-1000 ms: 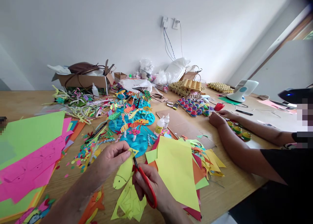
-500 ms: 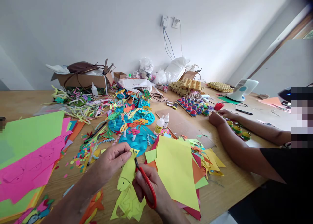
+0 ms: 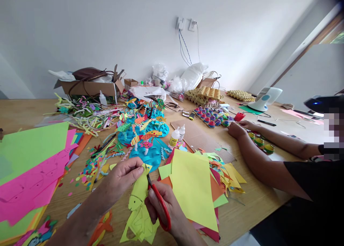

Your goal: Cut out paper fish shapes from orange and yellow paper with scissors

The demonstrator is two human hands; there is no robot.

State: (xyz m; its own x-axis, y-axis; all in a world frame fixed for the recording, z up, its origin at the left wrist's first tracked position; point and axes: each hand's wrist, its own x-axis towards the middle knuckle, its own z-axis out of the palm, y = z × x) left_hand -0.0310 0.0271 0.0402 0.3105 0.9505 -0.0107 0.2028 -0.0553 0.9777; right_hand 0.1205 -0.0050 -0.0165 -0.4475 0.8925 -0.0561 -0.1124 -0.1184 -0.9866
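Note:
A yellow paper fish (image 3: 137,197) with a drawn eye and gill line hangs head-down from my left hand (image 3: 122,178), whose thumb and fingers pinch its tail end. My right hand (image 3: 163,203) is closed round red-handled scissors (image 3: 161,202). The dark blades point up and meet the paper near the tail, close to my left fingertips. Yellow paper offcuts (image 3: 139,227) lie on the table below the fish. Just beyond my hands is a blue disc (image 3: 147,153) bearing small patterned paper fish (image 3: 151,135).
Yellow sheets (image 3: 192,188) cover coloured scraps to the right. Green (image 3: 32,149) and pink sheets (image 3: 34,188) lie left. Two glue bottles (image 3: 174,136) stand ahead. At right, another person's hands (image 3: 238,129) are at a painted egg carton (image 3: 259,142).
The view has shifted very slightly. My hands, the scissors and the paper fish keep nearly the same positions. The other person's head has come further into view at right.

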